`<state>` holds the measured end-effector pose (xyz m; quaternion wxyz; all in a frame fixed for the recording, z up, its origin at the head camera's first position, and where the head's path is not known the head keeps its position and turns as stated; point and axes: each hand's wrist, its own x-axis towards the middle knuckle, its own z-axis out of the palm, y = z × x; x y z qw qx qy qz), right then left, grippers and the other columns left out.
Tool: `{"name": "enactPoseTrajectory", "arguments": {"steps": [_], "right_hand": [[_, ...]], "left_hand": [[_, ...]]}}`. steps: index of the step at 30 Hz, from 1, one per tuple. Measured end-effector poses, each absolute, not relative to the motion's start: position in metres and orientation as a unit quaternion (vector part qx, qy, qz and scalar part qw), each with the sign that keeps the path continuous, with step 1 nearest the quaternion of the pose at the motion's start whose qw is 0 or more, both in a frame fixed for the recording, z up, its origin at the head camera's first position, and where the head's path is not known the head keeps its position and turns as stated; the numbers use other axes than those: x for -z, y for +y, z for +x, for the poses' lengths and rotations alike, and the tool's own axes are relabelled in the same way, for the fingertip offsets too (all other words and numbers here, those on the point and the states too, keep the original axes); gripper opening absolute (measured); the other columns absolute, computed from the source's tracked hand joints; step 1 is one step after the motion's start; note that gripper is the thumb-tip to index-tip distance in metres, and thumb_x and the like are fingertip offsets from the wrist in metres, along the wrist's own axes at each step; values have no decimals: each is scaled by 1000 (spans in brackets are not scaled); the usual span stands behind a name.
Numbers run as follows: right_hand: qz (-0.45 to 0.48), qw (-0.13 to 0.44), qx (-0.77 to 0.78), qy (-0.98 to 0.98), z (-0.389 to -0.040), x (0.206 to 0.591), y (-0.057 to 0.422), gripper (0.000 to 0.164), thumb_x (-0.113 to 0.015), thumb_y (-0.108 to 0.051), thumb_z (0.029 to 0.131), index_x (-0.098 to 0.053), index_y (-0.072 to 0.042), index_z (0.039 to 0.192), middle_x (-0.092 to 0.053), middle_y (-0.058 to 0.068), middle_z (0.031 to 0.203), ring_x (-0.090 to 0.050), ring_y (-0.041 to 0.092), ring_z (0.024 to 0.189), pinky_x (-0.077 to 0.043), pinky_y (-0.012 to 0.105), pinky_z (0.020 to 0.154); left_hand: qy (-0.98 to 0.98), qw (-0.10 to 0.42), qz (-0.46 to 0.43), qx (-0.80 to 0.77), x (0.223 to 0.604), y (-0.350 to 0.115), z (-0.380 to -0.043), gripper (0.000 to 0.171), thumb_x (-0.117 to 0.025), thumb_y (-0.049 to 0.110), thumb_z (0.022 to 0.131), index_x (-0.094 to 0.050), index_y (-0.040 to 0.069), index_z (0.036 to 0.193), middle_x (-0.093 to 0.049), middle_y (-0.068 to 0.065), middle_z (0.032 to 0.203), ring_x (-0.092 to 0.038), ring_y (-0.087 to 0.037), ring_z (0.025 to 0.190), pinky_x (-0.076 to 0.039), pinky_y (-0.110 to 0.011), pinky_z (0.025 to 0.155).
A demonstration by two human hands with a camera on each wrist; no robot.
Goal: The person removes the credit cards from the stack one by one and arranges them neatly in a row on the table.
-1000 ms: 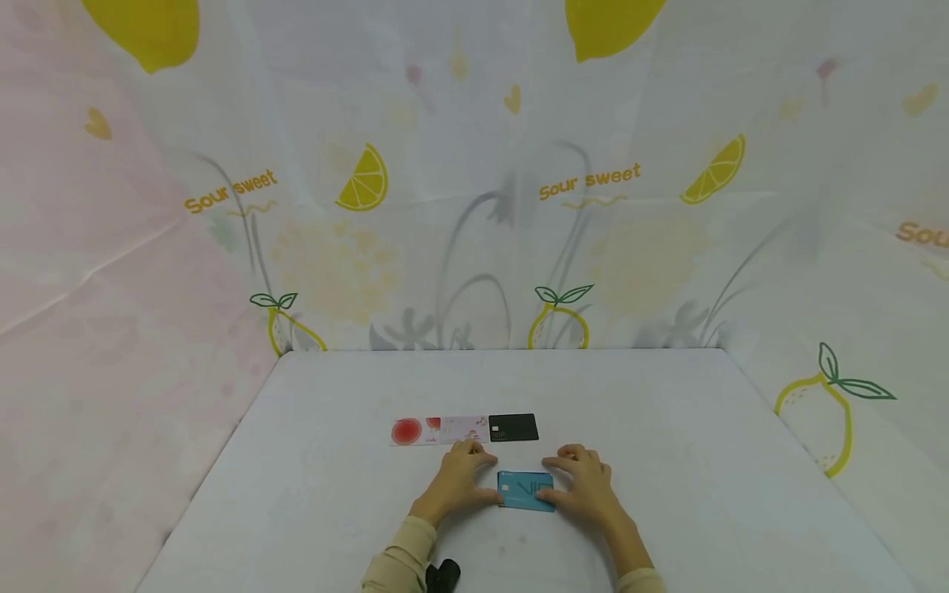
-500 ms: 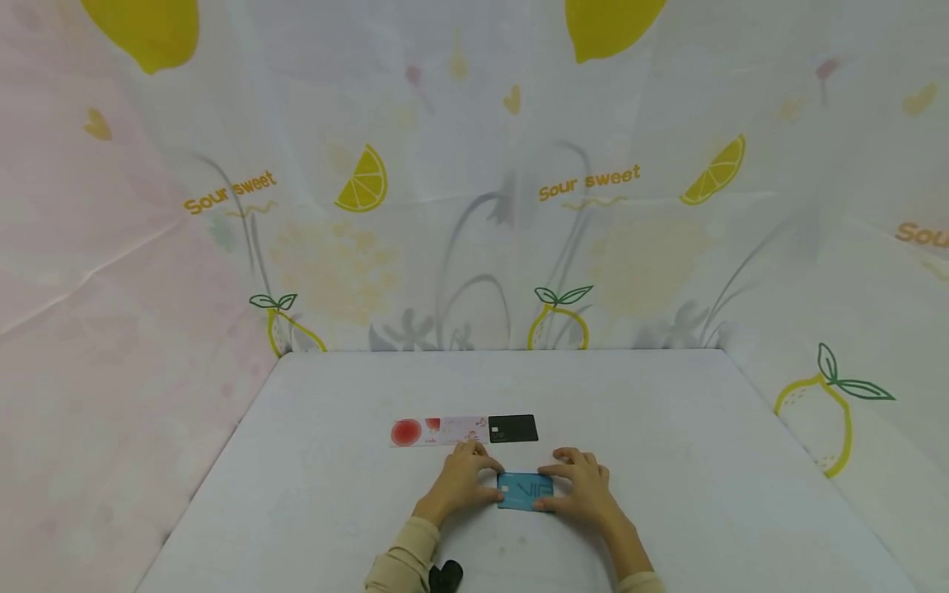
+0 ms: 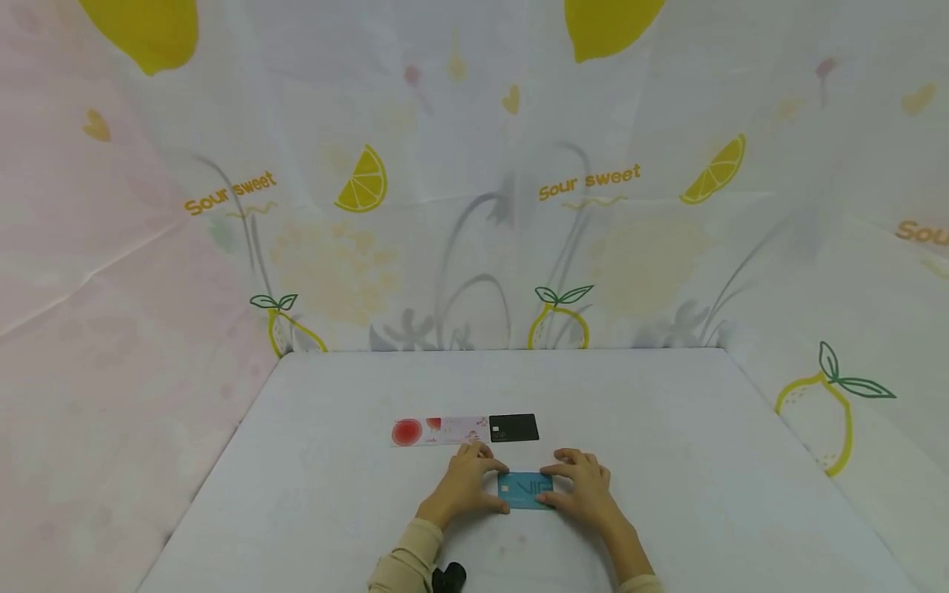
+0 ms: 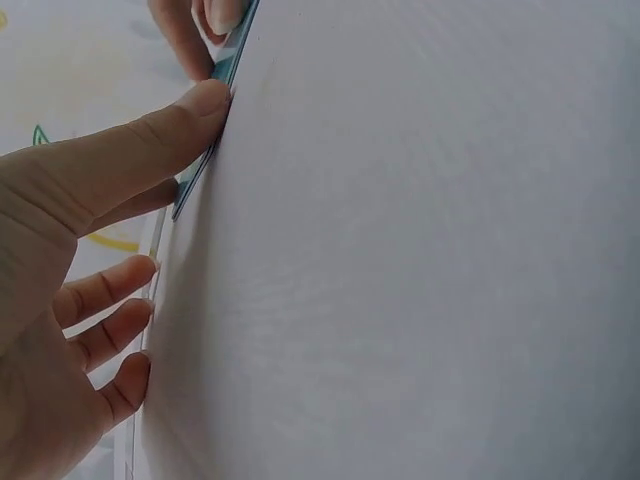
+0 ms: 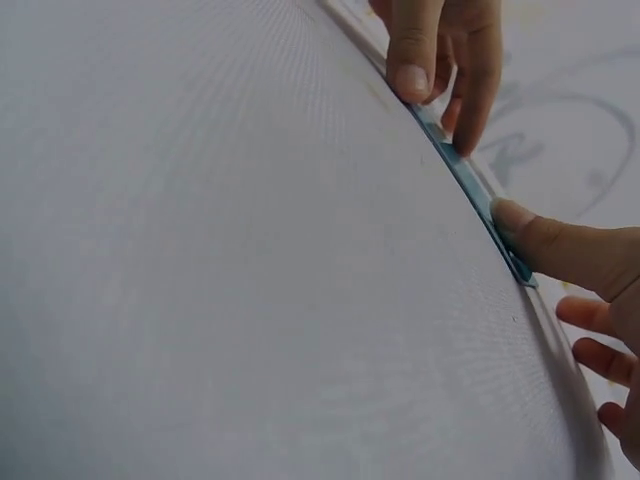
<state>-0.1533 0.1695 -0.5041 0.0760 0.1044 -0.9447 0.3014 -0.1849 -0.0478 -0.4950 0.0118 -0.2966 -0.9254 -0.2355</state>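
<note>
A light-blue card (image 3: 522,490) printed with "VIP" lies flat on the white table between the two hands. In the left wrist view the edge of the blue card (image 4: 230,62) looks layered, as if more than one card is stacked. The left hand (image 3: 465,484) holds its left end, index finger at the far corner and thumb at the near one. At the right end, the right hand (image 3: 582,487) has its index finger on the far edge and its thumb on the near corner. The other fingers of both hands stay off the card.
Beyond the hands lie a black card (image 3: 514,427) and, to its left, a pink-and-white strip of cards (image 3: 437,431) with red circles. A black object (image 3: 449,577) sits by the left sleeve. A lemon-printed cloth (image 3: 474,247) hangs behind the table (image 3: 712,461).
The index fingers of both hands have come in onto the far corners of the blue card. The left thumb has slid to its near edge. The dark sliver under the card no longer shows.
</note>
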Motion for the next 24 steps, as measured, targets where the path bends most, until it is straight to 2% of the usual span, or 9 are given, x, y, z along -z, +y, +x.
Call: {"name": "enactPoseTrajectory", "arguments": {"steps": [8,24], "right_hand": [[105,54,-316,-941,-151,504,174,51,-80,-44,54,-64,-17,94,-50,11,117,-37,35,111,-21,55,87],[99,20,-333,-937,-153,497,172,47,-83,-34,51,-56,-17,85,-48,13,118,-35,37,111,-20,57,87]], "left_hand": [[-927,-8,-277,255,492,-45,-184,45,-79,41,59,-67,19,97,-44,2,94,-38,-17,90,-35,-36,74],[-927,-11,-270,259,492,-45,-181,48,-79,40,59,-66,19,101,-44,1,95,-37,-17,89,-35,-35,74]]}}
